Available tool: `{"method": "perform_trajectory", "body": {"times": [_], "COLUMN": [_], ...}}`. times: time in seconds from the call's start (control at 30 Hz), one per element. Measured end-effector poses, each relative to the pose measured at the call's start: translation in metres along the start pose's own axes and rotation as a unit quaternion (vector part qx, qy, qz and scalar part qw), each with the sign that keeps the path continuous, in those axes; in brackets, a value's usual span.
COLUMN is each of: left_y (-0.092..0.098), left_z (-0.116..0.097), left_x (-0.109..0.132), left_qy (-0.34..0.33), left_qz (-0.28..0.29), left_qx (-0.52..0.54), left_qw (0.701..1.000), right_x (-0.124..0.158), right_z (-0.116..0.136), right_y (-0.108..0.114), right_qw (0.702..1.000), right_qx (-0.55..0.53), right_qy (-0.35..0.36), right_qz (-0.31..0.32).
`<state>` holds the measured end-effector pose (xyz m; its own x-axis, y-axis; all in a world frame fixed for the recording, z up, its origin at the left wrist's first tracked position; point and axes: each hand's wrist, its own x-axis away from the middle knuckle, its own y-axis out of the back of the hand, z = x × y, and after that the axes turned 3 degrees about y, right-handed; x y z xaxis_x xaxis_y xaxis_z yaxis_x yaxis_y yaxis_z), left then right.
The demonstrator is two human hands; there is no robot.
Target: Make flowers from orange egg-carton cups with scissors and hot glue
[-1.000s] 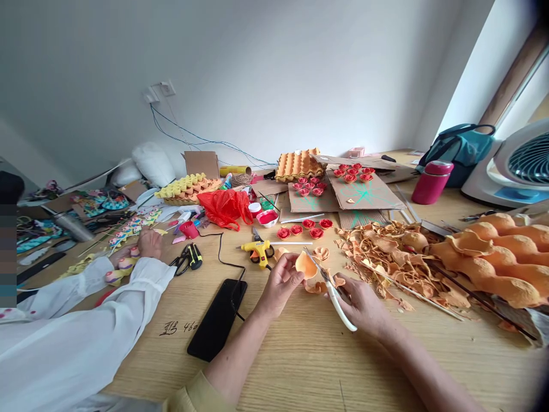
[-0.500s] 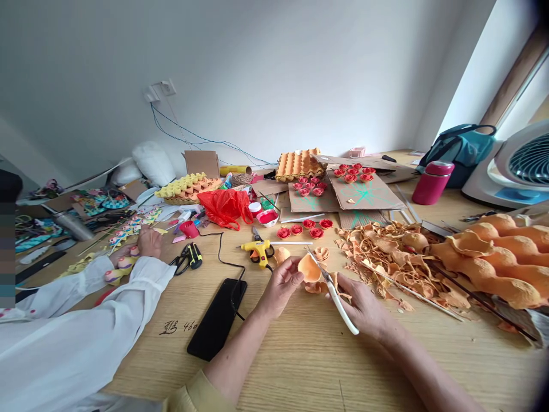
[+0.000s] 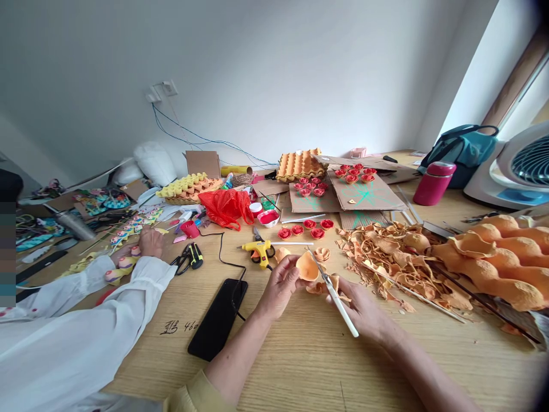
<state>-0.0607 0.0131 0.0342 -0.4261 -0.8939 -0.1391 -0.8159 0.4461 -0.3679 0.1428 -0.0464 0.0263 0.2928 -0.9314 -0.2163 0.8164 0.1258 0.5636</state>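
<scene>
My left hand (image 3: 279, 287) pinches an orange egg-carton cup (image 3: 307, 266) just above the wooden table (image 3: 300, 355). My right hand (image 3: 364, 309) grips white-handled scissors (image 3: 334, 294), whose blades reach the cup's right edge. Small orange cut-offs (image 3: 319, 286) lie under the cup. A yellow glue gun (image 3: 258, 250) rests just beyond my left hand, with red paper roses (image 3: 305, 229) behind it.
A pile of orange scraps (image 3: 390, 252) and an orange egg tray (image 3: 497, 257) fill the right. A black phone (image 3: 218, 317) lies to the left. Another person's white sleeve (image 3: 81, 326) and hand (image 3: 150, 241) rest at far left. Cardboard panels with roses (image 3: 343, 191), a pink flask (image 3: 433, 183) and a fan (image 3: 518, 166) stand behind.
The cup has turned a little in my left hand and the scissors have shifted slightly along its edge. The other person's arm has stayed put.
</scene>
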Motion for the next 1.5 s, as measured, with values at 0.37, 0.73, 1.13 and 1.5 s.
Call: {"method": "perform_trajectory", "body": {"times": [0.37, 0.73, 1.13, 1.5], "left_y": [0.004, 0.009, 0.008, 0.007], "left_z": [-0.013, -0.011, -0.012, -0.015], "left_x": [0.001, -0.001, -0.002, -0.001], "left_qy": [-0.019, -0.009, -0.018, -0.023], "left_qz": [0.033, 0.023, 0.03, 0.074], "left_qx": [-0.112, -0.069, -0.044, -0.115], "left_qw": [0.993, 0.997, 0.998, 0.99], "right_x": [0.001, 0.001, 0.001, 0.001], "right_z": [0.002, -0.005, -0.006, -0.005], "right_y": [0.003, 0.001, 0.001, 0.003], "right_qw": [0.995, 0.991, 0.993, 0.99], "right_qx": [0.103, 0.128, 0.109, 0.135], "right_qy": [0.004, 0.004, 0.007, 0.024], "right_qz": [-0.017, -0.022, -0.033, -0.037]}}
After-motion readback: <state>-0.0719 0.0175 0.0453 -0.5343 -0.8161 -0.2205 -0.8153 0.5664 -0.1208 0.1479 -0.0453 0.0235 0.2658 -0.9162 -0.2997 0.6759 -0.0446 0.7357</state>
